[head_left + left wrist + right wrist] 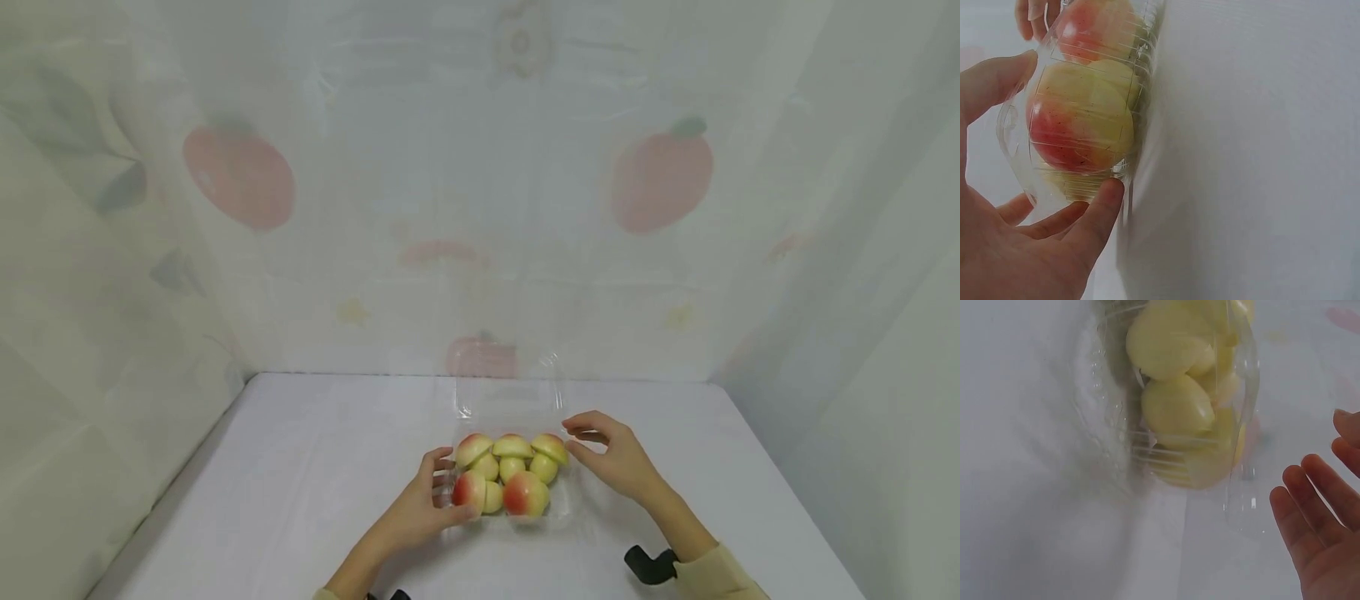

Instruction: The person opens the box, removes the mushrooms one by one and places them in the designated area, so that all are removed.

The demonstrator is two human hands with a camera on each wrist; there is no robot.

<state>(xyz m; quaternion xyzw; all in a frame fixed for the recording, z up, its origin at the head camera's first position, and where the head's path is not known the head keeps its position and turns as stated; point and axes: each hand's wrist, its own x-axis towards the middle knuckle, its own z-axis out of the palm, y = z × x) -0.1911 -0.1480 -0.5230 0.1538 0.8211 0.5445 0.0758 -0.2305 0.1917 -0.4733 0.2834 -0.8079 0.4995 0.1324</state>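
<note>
Clear plastic container (1013, 125) between hands; walls ribbed, lid (506, 398) raised beyond hands. Five mushroom-shaped pieces (527, 493) inside, smooth, yellow-green, caps blushed red. Left hand (427, 507) grips container, thumb at rim. Right hand (613, 457) released, fingers loosely bent, just beside container, apart.

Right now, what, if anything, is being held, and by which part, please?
The left hand grips the plastic clamshell by its left end; right hand, nothing.
</note>
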